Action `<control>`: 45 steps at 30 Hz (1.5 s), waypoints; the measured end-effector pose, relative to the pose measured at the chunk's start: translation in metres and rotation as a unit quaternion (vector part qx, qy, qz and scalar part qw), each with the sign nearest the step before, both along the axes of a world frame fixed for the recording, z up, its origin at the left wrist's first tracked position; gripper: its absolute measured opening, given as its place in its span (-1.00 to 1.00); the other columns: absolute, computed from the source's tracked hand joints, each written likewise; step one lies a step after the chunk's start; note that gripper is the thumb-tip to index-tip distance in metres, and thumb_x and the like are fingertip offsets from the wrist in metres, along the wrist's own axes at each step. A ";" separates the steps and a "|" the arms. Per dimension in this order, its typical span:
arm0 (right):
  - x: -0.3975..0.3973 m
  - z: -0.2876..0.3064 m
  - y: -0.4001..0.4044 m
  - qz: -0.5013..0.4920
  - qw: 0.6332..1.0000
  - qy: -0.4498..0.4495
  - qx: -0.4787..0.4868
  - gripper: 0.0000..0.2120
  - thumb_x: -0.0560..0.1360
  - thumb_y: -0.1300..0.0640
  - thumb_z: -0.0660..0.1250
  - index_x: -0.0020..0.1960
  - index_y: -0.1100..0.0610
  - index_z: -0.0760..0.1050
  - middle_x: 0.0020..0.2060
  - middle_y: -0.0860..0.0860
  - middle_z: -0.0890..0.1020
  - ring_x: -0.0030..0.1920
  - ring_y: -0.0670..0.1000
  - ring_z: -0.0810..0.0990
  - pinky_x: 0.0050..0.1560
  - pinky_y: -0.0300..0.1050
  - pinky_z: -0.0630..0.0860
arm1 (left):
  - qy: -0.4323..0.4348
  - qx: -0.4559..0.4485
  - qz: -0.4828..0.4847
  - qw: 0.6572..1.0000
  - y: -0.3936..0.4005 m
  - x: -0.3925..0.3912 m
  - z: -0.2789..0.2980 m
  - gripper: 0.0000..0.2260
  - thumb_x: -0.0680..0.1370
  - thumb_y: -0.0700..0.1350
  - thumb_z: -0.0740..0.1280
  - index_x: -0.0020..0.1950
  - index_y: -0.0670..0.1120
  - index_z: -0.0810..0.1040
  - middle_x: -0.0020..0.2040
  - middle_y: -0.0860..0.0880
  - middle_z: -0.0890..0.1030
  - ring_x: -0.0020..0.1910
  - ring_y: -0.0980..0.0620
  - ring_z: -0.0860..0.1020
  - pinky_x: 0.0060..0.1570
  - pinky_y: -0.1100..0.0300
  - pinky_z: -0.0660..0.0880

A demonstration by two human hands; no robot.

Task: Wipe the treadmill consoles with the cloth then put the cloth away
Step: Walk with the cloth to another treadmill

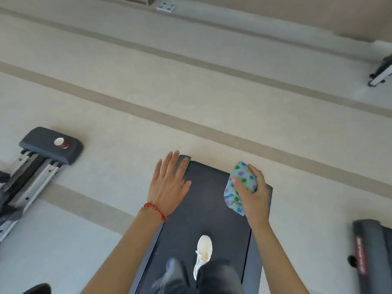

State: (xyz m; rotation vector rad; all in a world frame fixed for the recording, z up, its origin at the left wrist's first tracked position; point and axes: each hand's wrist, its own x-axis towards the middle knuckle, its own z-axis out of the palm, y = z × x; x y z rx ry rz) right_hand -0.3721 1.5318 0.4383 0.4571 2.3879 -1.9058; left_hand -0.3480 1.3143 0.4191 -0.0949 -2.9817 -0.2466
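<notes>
your right hand point(253, 193) grips the bunched cloth point(239, 187), a pale blue one with coloured dots, fingers curled round it above the far right corner of the treadmill belt point(207, 200). your left hand point(169, 181) is spread flat with straight fingers, holding nothing, over the belt's far left corner. a red bracelet point(154, 210) sits on that wrist. your white shoe point(202, 254) stands on the belt, nearer you than both hands. well left of your left hand, a paper cup point(61, 143) stands on another machine.

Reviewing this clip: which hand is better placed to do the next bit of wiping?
Right. The right hand already grips the bunched cloth, while the left hand is open and holds nothing. No console shows in this view.
</notes>
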 end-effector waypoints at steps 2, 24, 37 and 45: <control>-0.022 0.003 0.011 -0.003 1.000 0.003 -0.003 -0.54 0.39 0.11 0.46 0.24 -0.07 0.42 0.16 -0.09 0.52 0.09 -0.11 0.54 0.09 -0.10 0.55 | -0.005 -0.007 -0.013 1.000 0.011 -0.027 -0.001 -0.51 0.52 0.06 0.10 0.35 -0.18 0.37 0.36 -0.26 0.40 0.36 -0.19 0.27 0.26 -0.19 0.31; -0.262 -0.011 -0.009 -0.108 0.994 0.005 -0.026 -0.54 0.41 0.17 0.44 0.23 -0.10 0.37 0.08 -0.24 0.47 0.05 -0.23 0.50 -0.08 -0.41 0.53 | 0.012 -0.025 -0.137 0.990 -0.018 -0.331 -0.012 -0.50 0.53 0.05 0.09 0.35 -0.21 0.41 0.35 -0.29 0.40 0.34 -0.26 0.36 0.26 -0.20 0.29; -0.426 -0.018 0.055 -0.118 0.992 0.022 -0.028 -0.51 0.41 0.16 0.44 0.26 -0.08 0.36 0.05 -0.30 0.45 0.02 -0.26 0.50 -0.15 -0.36 0.56 | 0.007 -0.015 -0.142 0.990 0.041 -0.506 -0.019 -0.50 0.54 0.06 0.08 0.37 -0.20 0.38 0.38 -0.28 0.37 0.37 -0.23 0.29 0.28 -0.19 0.30; -0.525 -0.020 0.096 -0.103 0.994 0.022 -0.029 -0.47 0.40 0.16 0.45 0.30 -0.04 0.34 0.10 -0.18 0.47 0.09 -0.11 0.51 -0.04 -0.19 0.60 | 0.008 -0.021 -0.123 0.992 0.080 -0.594 -0.016 -0.49 0.54 0.07 0.08 0.36 -0.21 0.40 0.37 -0.27 0.38 0.38 -0.20 0.25 0.28 -0.18 0.27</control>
